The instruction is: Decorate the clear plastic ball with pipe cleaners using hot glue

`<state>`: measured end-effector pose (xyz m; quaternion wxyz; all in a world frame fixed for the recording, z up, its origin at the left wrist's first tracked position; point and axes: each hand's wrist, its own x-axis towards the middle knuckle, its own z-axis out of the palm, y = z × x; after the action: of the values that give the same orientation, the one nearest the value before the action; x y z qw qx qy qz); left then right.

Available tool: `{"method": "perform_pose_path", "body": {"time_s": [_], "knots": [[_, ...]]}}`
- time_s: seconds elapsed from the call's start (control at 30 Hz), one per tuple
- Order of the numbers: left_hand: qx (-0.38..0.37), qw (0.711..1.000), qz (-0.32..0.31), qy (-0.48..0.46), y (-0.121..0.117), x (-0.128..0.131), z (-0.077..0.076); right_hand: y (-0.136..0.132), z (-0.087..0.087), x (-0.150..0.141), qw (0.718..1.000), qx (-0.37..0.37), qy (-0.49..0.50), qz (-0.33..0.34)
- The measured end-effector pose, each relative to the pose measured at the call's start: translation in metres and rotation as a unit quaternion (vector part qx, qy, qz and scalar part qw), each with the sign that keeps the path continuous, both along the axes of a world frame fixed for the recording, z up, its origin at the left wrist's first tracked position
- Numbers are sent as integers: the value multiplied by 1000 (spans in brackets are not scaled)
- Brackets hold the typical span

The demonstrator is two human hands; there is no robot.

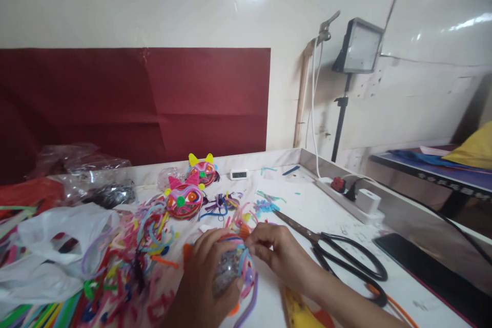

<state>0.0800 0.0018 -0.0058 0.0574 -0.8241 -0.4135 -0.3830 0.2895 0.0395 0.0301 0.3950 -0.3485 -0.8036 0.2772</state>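
My left hand [207, 266] wraps round a clear, rounded plastic piece [226, 269] with coloured pipe cleaners laid along its edge. At its upper right side the fingertips of my right hand [271, 248] are pinched together on a pipe cleaner, whose end is hidden by the fingers. A purple pipe cleaner [251, 300] hangs down from the piece. Just behind stand two decorated cat faces, one with pink ears [184, 200] and one with yellow ears [203, 170]. Black-handled scissors [330, 251] lie open to the right of my right hand.
Loose pipe cleaners [126, 277] and a white plastic bag [65, 246] heap up on the left. A small digital clock [239, 175] stands at the back. On the right are a power strip [349, 200], a phone [430, 271] and the raised table edge [403, 210]. Something yellow [302, 315] lies under my right forearm.
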Motion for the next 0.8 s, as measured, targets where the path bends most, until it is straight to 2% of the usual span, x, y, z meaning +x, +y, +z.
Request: {"method": "perform_pose_path", "body": {"time_s": [0.2, 0.43, 0.63, 0.8], "knots": [[-15, 999, 10, -46, -3, 4, 8, 2, 2, -2, 1000, 25, -14, 12], [-36, 999, 0, -32, -3, 3, 10, -1, 5, -3, 999, 28, -29, 9], [-45, 998, -1, -44, -3, 3, 8, 1, 9, -4, 999, -1, -38, 3], [-61, 995, -24, -69, -4, 2, 6, 6, 6, -4, 998, -46, -34, -7]]}}
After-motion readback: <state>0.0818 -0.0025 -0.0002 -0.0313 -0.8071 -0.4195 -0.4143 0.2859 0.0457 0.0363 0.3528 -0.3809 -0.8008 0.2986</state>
